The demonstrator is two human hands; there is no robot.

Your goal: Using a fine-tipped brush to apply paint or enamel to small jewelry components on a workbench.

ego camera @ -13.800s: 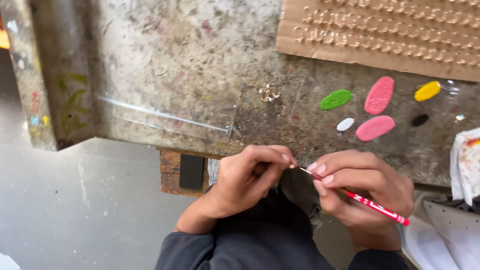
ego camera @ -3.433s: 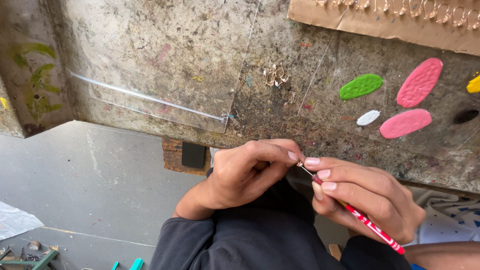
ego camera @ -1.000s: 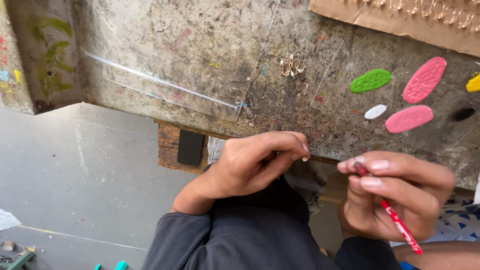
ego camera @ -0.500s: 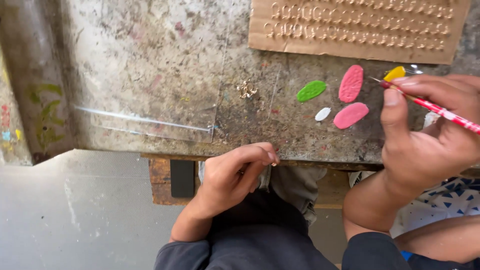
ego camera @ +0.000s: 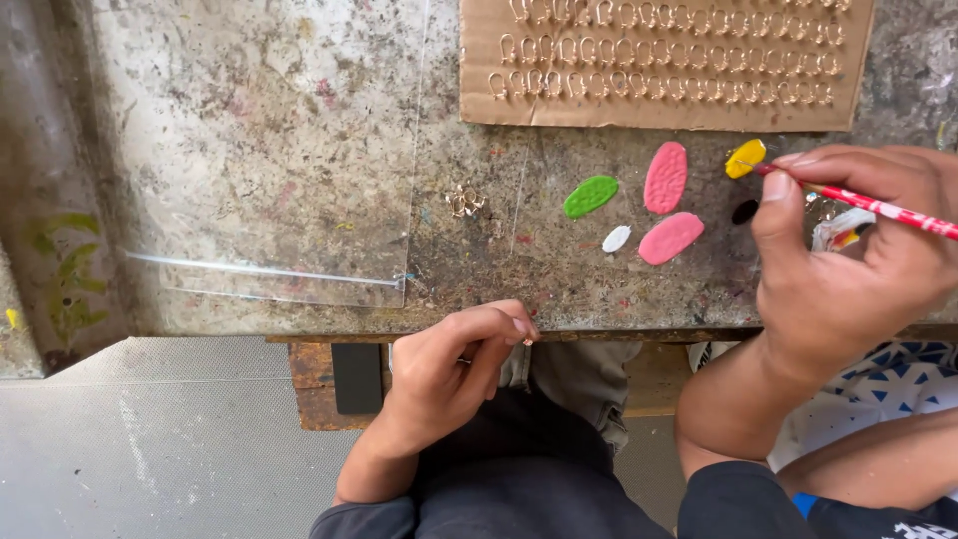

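Note:
My right hand grips a thin red paintbrush and holds its tip at a yellow paint blob on the worn table. Near it lie a black spot, two pink blobs, a green blob and a small white blob. My left hand stays below the table's front edge, fingers pinched on a tiny piece that is too small to make out.
A cardboard sheet with rows of small gold loops lies at the back. A few loose gold pieces sit mid-table. A clear plastic sheet covers the left part. A blue-and-white patterned cloth is at right.
My right hand has left my left hand and carried the brush up and right to the paint blobs. The left hand stays pinched near my lap.

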